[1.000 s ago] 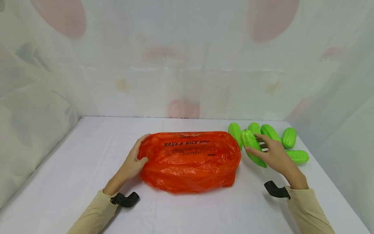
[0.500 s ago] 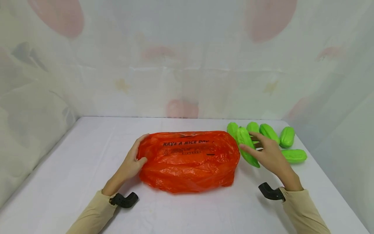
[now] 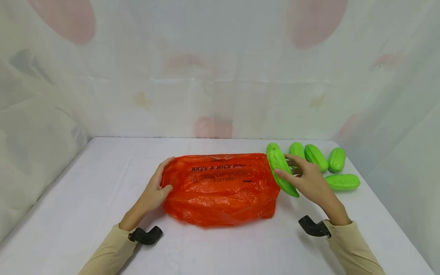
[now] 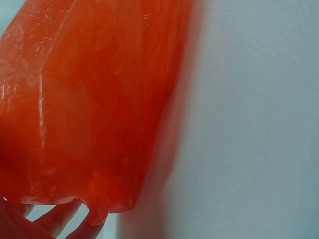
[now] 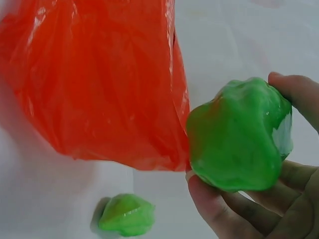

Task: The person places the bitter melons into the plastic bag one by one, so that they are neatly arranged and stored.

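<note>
A crinkled red plastic bag, printed HAVE A NICE DAY, lies in the middle of the white table. My left hand grips the bag's left end, thumb on the near side and fingers behind. In the left wrist view, fingers show under the bag's edge. My right hand holds a long green ribbed gourd, tilted, between thumb and fingers. The gourd overlaps the bag's right edge in the head view. From the right wrist, its lobed end appears right beside the bag.
Several more green gourds lie at the back right: one upright-pointing gourd, a slanted one, one farther right and one lying sideways. A patterned white curtain hangs behind the table.
My right hand has moved left with the gourd, from beside the bag to over its right edge. The gourd behind there is now hidden. My left hand has stayed on the bag.
</note>
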Action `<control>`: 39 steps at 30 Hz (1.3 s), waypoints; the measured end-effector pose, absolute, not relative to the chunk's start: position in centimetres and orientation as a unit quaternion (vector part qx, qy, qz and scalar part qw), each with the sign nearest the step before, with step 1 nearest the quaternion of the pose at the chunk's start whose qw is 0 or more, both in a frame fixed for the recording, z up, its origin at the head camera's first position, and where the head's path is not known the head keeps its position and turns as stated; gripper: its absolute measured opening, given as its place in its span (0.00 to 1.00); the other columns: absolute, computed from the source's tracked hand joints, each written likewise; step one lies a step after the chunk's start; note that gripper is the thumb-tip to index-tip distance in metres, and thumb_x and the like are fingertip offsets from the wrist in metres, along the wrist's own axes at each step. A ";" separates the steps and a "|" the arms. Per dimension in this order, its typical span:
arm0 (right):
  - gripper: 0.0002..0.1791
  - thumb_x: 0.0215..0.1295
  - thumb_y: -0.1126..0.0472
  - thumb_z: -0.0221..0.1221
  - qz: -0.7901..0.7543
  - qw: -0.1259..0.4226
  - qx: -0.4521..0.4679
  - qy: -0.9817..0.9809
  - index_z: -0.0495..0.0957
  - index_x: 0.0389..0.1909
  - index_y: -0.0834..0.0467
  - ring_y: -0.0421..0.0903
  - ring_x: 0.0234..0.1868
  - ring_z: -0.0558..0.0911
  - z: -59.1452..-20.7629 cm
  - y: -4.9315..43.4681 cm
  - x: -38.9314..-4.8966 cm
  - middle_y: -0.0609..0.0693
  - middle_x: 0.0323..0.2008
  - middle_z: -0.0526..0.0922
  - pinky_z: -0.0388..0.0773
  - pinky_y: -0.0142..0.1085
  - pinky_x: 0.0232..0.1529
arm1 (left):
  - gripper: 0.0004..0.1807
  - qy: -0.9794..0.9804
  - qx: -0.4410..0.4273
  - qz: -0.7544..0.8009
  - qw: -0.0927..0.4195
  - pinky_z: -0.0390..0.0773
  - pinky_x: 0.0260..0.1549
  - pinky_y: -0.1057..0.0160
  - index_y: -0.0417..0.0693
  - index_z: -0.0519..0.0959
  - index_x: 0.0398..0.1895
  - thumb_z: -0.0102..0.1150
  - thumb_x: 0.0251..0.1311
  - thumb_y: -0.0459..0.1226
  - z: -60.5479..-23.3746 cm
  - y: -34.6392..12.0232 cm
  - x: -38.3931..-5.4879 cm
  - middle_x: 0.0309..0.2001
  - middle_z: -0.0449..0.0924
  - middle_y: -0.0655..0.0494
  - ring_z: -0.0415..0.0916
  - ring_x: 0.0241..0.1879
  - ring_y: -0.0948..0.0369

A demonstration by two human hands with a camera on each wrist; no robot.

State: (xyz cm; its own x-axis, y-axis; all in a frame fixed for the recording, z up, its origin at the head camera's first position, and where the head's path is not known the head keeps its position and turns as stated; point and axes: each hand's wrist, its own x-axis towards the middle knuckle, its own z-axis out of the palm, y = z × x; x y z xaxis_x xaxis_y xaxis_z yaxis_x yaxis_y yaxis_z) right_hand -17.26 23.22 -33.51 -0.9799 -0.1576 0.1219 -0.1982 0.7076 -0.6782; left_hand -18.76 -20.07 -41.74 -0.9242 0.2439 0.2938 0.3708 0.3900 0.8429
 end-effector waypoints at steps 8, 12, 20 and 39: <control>0.39 0.64 0.41 0.62 0.361 0.042 0.101 -0.926 0.67 0.70 0.58 0.56 0.47 0.85 -32.7 22.0 -17.5 0.61 0.56 0.82 0.82 0.49 0.46 | 0.45 -0.828 -0.189 -0.524 0.062 0.49 0.70 0.31 0.46 0.53 0.76 0.42 0.51 0.17 -41.7 -20.1 -18.8 0.75 0.56 0.43 0.53 0.73 0.45; 0.40 0.63 0.40 0.62 0.361 0.041 0.100 -0.926 0.67 0.70 0.57 0.56 0.48 0.85 -32.3 21.3 -17.8 0.60 0.56 0.82 0.82 0.49 0.47 | 0.44 -0.830 -0.188 -0.522 0.061 0.49 0.69 0.31 0.46 0.53 0.76 0.43 0.52 0.17 -41.7 -20.1 -18.8 0.75 0.56 0.44 0.53 0.73 0.45; 0.39 0.63 0.41 0.62 0.378 0.032 0.111 -0.919 0.67 0.70 0.57 0.55 0.48 0.83 -32.2 19.4 -18.6 0.59 0.56 0.81 0.81 0.47 0.47 | 0.43 -0.830 -0.189 -0.521 0.058 0.49 0.69 0.31 0.42 0.52 0.76 0.43 0.53 0.18 -41.6 -20.1 -18.8 0.75 0.56 0.44 0.53 0.73 0.45; 0.40 0.63 0.39 0.62 0.379 0.002 0.152 -0.913 0.65 0.70 0.56 0.52 0.50 0.82 -32.6 15.1 -19.4 0.56 0.59 0.80 0.81 0.45 0.48 | 0.43 -0.828 -0.191 -0.524 0.056 0.49 0.69 0.31 0.42 0.52 0.76 0.43 0.53 0.17 -41.6 -20.1 -18.8 0.75 0.56 0.44 0.53 0.73 0.45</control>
State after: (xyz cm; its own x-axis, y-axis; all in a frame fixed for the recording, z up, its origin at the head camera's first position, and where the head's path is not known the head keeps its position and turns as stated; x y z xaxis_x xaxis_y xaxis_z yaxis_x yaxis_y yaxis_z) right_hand -19.42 15.13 -32.56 -0.9536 -0.2760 0.1200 -0.2798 0.6658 -0.6916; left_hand -18.80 -20.13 -41.57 -0.9209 0.2569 0.2932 0.3751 0.3786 0.8461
